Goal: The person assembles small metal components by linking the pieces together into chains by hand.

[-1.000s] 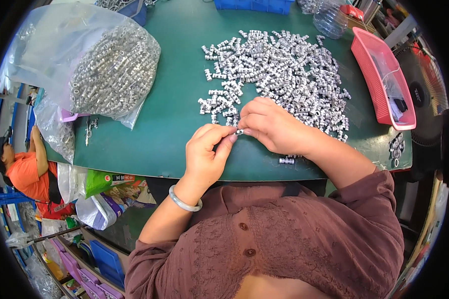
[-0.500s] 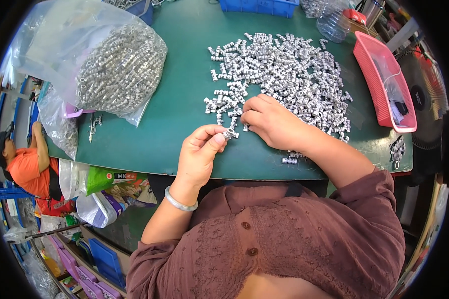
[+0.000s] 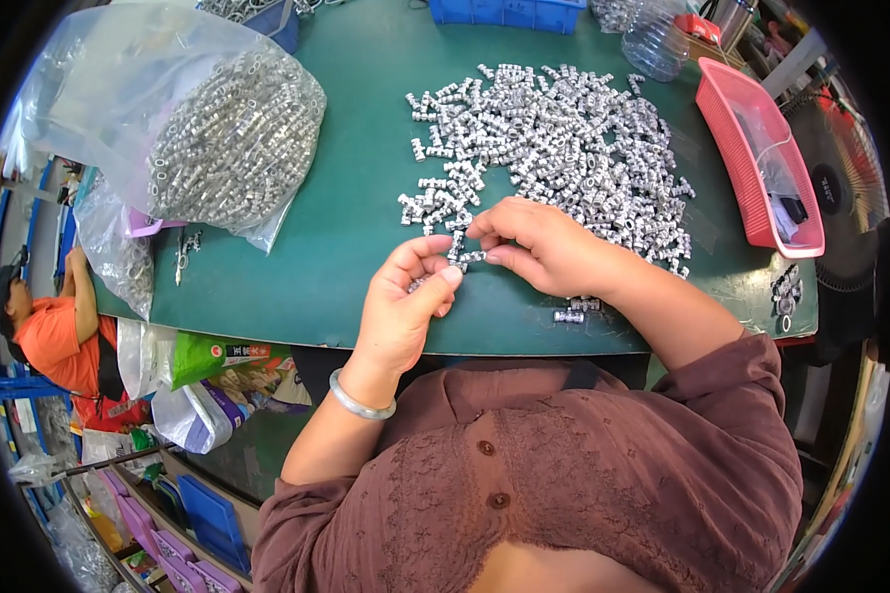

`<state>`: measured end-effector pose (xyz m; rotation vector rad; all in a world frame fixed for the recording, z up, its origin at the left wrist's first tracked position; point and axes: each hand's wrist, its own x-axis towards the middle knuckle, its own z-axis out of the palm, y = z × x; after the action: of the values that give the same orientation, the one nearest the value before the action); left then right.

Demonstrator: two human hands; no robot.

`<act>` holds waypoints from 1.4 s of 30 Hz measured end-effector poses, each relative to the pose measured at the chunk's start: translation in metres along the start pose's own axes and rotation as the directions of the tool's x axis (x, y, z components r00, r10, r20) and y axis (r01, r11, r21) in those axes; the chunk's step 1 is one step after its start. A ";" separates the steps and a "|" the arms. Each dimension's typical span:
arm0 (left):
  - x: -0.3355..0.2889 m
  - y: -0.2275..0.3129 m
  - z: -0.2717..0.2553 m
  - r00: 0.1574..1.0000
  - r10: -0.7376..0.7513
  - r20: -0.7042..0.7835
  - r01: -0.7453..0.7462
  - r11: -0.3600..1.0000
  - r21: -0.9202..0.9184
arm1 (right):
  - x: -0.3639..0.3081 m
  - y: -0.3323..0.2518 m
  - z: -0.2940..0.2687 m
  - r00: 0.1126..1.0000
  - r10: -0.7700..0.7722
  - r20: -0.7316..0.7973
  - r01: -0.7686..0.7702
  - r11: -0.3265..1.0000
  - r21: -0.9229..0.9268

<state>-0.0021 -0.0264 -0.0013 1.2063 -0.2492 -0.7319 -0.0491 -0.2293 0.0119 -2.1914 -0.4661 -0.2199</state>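
Now the left hand [image 3: 402, 301] has drawn back a little toward the near edge of the table [image 3: 356, 188], fingers curled about a few small metal pieces [image 3: 417, 285]; the right hand [image 3: 544, 247] has stayed at the near fringe of the heap of silvery fittings [image 3: 554, 148], pinching one short ribbed fitting [image 3: 470, 257] between thumb and fingertips. Judging by that, another piece is being picked and joined; the fitting looks like a bright, stubby, grooved cylinder.

Green-topped table [image 3: 366, 148]: heap of small metal fittings [image 3: 554, 148] at centre, clear bag of fittings [image 3: 218, 138] at 10 o'clock, pink tray [image 3: 752, 163] at 2 o'clock.
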 end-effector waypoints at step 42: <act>0.005 0.001 -0.002 0.992 -0.126 0.005 0.119 0.925 -0.362 | 0.007 0.011 0.007 0.990 -0.136 -0.029 0.105 0.870 -0.482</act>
<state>0.0032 -0.0280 -0.0026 0.8808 -0.0194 -0.8347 -0.0381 -0.2280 0.0019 -2.6319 -0.5600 -0.5196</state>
